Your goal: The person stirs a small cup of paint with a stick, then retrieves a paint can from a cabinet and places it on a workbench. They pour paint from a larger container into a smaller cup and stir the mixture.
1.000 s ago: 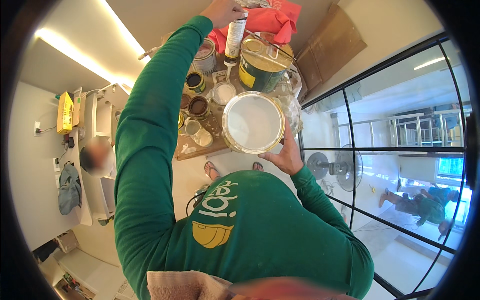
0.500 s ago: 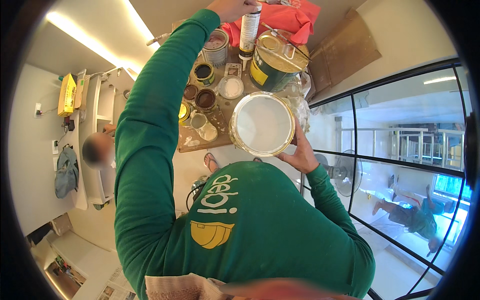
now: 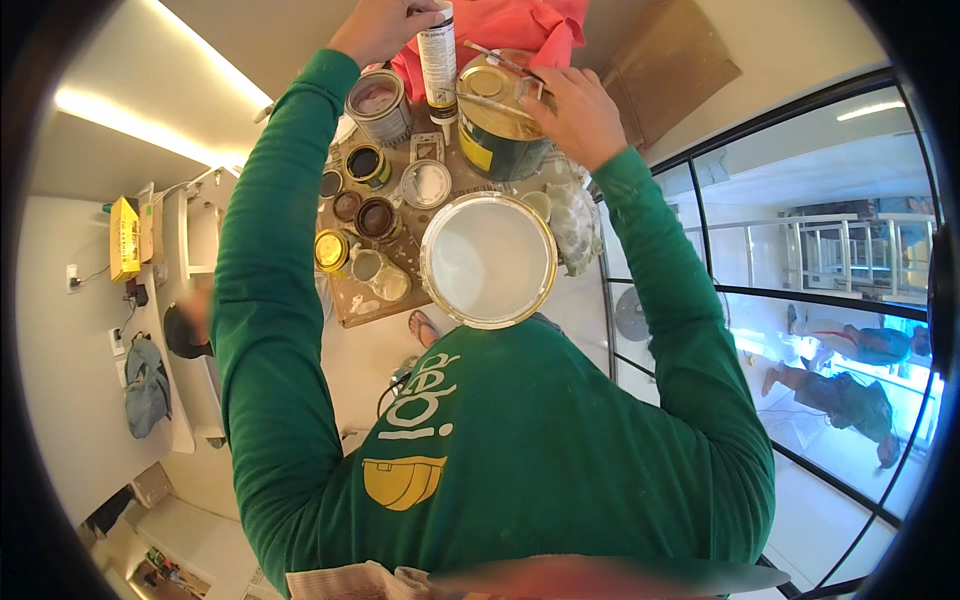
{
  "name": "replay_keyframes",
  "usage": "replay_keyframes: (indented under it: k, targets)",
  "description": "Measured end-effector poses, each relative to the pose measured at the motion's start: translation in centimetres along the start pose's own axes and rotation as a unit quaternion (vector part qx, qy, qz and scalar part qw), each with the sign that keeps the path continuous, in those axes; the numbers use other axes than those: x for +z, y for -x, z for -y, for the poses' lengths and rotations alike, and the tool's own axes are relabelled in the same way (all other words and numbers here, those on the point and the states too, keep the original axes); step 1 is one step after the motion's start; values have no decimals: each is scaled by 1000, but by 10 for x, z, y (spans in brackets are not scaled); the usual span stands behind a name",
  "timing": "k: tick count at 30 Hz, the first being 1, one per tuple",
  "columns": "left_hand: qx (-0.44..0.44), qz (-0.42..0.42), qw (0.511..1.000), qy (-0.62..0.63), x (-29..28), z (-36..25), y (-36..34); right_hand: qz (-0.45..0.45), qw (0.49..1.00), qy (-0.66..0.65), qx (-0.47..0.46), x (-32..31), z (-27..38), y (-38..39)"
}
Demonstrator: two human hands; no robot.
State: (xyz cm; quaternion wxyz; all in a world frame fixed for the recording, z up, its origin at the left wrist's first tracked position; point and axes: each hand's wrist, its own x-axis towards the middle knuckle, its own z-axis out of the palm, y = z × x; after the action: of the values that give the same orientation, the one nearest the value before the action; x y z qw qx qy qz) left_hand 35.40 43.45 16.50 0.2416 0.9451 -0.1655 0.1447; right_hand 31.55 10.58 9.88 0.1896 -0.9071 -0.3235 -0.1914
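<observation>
My left hand is closed around the top of a white sealant cartridge, which stands nozzle down on the paint-stained table. Over the lid of a big green and yellow can, my right hand has its thumb and fingers curled at the thin tools lying there. One of these is a slim paintbrush; what the fingers hold is partly hidden. Nearer to me, an open round bucket of whitish paint sits at the table's front edge, with neither hand on it.
Small open tins, including a dark one, a brown one and a yellow one, stand left of the bucket. Crumpled plastic lies at the right. Red cloth is behind. Black-framed glass panels rise on the right.
My right hand has left the bucket's side and reached forward onto the big can's lid. The bucket now rests on its own. My left hand stays on the cartridge.
</observation>
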Motion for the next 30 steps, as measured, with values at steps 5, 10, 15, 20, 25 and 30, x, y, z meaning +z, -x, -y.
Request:
replay_keyframes:
  k: [5,10,15,20,25,30]
  targets:
    - [10,-42,999,18,2,-14,7,90,995,26,29,21,-22,-24]
    - [-9,-1,1000,12,13,-8,5,47,987,-121,97,3,-14,-2]
    - [81,-46,995,25,33,8,-17,27,996,-70,53,-8,13,38]
    - [43,-22,999,20,46,21,-29,28,995,-73,61,-8,5,34]
    - [43,-22,999,21,46,24,-28,68,993,-64,76,-17,-13,24]
    - [64,-57,996,24,36,11,-23,74,984,-95,132,-14,-15,10]
